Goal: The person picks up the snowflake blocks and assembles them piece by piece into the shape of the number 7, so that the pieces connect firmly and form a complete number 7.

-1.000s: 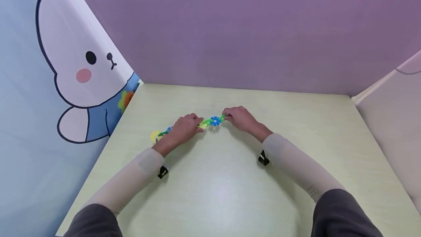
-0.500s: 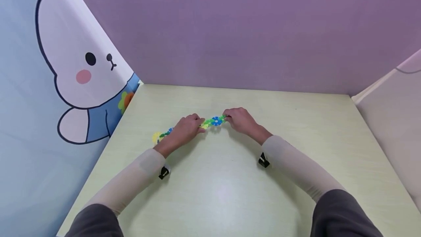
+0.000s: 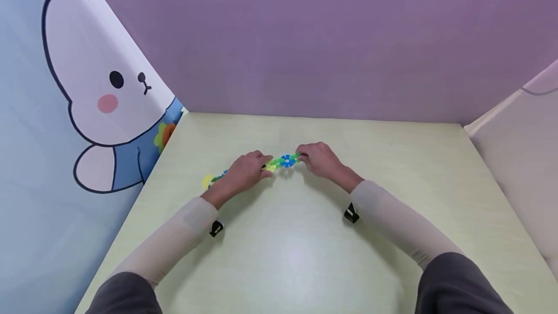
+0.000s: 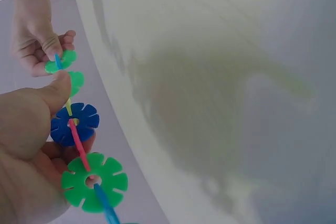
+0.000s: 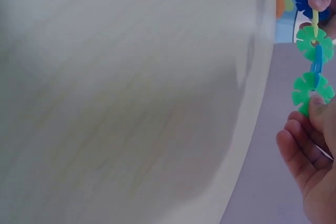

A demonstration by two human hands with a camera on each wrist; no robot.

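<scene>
A chain of interlocking snowflake discs [image 4: 70,183] is held over the table between both hands. Green discs and a dark blue disc [image 4: 60,132] face the left wrist camera, joined by edge-on pink, yellow and light blue ones. My left hand [image 3: 247,172] grips the chain partway along, its thumb near the dark blue disc. At the chain's right end, my right hand [image 3: 320,160] pinches a green disc [image 5: 301,92] between thumb and fingers. Past my left wrist in the head view, a yellow disc [image 3: 207,181] shows at the other end. My left hand hides part of the chain.
The pale table [image 3: 296,246] stretches beneath both arms. A purple panel [image 3: 322,42] rises behind its far edge. On the left hangs a blue cloth [image 3: 35,159] with a cartoon animal, and a pale panel [image 3: 523,159] borders the right.
The chain and both hands have shifted very slightly to the right. Each hand keeps its hold, and the head view has turned a little.
</scene>
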